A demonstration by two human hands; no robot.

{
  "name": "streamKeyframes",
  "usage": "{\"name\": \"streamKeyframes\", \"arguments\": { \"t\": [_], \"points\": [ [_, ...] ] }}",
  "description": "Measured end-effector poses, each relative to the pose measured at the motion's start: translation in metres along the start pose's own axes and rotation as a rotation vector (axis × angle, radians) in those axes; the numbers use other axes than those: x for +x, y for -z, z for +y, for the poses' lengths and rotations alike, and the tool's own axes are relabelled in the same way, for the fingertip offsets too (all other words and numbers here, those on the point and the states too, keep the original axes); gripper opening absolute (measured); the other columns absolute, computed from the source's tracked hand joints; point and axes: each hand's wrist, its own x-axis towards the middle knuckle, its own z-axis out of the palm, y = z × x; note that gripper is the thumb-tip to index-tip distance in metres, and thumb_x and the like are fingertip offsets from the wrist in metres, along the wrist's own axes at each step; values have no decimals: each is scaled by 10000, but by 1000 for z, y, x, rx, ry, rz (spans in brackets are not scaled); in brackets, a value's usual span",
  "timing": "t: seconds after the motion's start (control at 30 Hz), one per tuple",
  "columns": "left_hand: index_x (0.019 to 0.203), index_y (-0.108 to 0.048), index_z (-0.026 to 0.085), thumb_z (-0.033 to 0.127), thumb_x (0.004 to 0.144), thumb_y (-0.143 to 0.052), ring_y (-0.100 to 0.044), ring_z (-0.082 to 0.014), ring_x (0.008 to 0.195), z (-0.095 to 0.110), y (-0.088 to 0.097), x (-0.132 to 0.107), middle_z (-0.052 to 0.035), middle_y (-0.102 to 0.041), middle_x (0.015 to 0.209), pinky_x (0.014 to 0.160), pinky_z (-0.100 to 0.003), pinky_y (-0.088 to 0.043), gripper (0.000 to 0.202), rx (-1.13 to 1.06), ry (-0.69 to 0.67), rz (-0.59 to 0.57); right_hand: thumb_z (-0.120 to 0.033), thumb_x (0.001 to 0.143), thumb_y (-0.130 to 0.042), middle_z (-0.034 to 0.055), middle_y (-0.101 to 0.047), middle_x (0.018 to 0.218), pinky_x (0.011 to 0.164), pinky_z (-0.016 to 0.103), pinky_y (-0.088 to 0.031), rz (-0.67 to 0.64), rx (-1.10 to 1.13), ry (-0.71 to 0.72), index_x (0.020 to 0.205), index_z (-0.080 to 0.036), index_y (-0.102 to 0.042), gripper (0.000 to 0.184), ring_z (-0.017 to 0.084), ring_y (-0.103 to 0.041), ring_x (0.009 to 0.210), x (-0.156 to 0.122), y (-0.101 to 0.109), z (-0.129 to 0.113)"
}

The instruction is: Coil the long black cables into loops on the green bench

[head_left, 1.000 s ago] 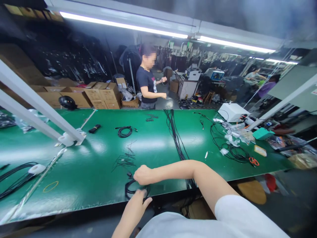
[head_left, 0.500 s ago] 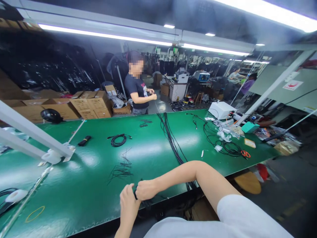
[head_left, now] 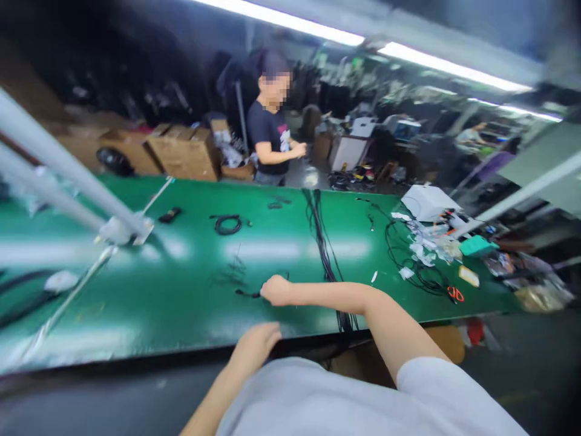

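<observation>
My right hand [head_left: 276, 290] is closed over the green tabletop, its fingers wrapped round a short black cable [head_left: 247, 294] whose end sticks out to the left. The part inside the fist is hidden. My left hand [head_left: 258, 344] is at the table's front edge, apart from the right one, with its fingers loosely bent and nothing visible in them; motion blurs it. Thin black ties [head_left: 231, 272] lie scattered just beyond my right hand. A long bundle of black cables [head_left: 323, 242] runs across the table to the right, passing under my right forearm.
A coiled black cable [head_left: 227, 224] lies farther back on the green table [head_left: 181, 303]. Orange-handled scissors [head_left: 456, 294], tangled cables and a white box [head_left: 429, 203] are at the right. Metal posts [head_left: 91, 181] rise at the left. A co-worker [head_left: 272, 130] stands across the table.
My hands were together at the front edge and have separated. The right hand has moved forward over the table with the black cable; the left has drawn back toward my body. The view has shifted.
</observation>
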Motion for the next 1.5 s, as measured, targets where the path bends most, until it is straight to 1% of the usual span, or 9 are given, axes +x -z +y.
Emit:
{"name": "streamKeyframes", "arguments": {
  "t": [0.1,0.23,0.33,0.6,0.9,1.1,1.27,1.4,1.5],
  "points": [
    [1338,-524,139,213,854,-575,-395,-317,1389,0,28,10,-173,-466,1471,1145,-482,-304,492,49,91,365,-102,874,-413,211,-682,954,736,387,-443,-14,-44,165,985,-25,-650,273,286,-642,905,-11,-4,0],
    [1092,-666,99,160,754,-672,-563,-336,1226,-19,34,33,-194,-686,1163,1139,-494,-291,343,-153,146,187,-123,911,-365,196,-672,983,775,388,-421,-14,-91,372,1039,-48,-626,301,274,-620,913,-18,1,-4],
    [820,-680,108,201,827,-591,-672,-344,995,-19,10,44,-186,-726,869,998,-510,-421,129,-315,353,188,-132,884,-420,146,-683,954,776,348,-413,-40,1,218,1025,-104,-632,256,243,-626,892,-15,6,-6],
    [973,-640,127,118,841,-419,-665,-209,952,-14,-38,41,-93,-725,975,820,-321,-513,258,-892,623,414,-206,957,-300,135,-705,926,625,273,-372,-73,138,-162,976,-145,-648,354,224,-659,832,11,-10,-30],
    [989,-656,146,353,940,-463,-612,-161,888,-31,-12,11,-48,-667,888,837,-284,-469,287,-1317,622,667,-392,891,-440,4,-672,744,686,251,-398,113,1100,-182,726,-191,-661,342,158,-595,729,9,-13,-44],
    [841,-600,143,247,939,-521,-386,-60,495,-109,64,9,60,-401,583,500,-184,-336,163,-1588,609,809,-310,902,-417,81,-696,967,757,289,-471,211,1091,-557,1039,-160,-657,315,159,-617,783,68,-29,51],
    [806,-562,135,297,974,-489,-248,-35,391,-197,139,5,96,-294,520,425,-161,-285,244,-1911,508,943,-263,956,-360,228,-450,1445,1088,354,-325,235,820,-786,1369,-31,-442,481,189,-445,1297,173,-54,114],
    [801,-465,158,397,1048,-160,-140,-49,391,-289,159,9,102,-134,513,429,-142,-276,459,-1941,488,1119,-324,972,-368,191,-330,1541,1161,402,-228,241,688,-809,1418,-69,-415,516,207,-273,1439,213,-78,105],
    [775,-377,194,370,1052,-67,-121,-67,409,-353,139,16,64,-71,569,449,-141,-284,451,-1562,768,1135,-334,1001,-290,140,-311,1564,1175,433,-207,201,588,-541,1467,-132,-375,515,194,-192,1479,197,-91,67]
  ]
}}
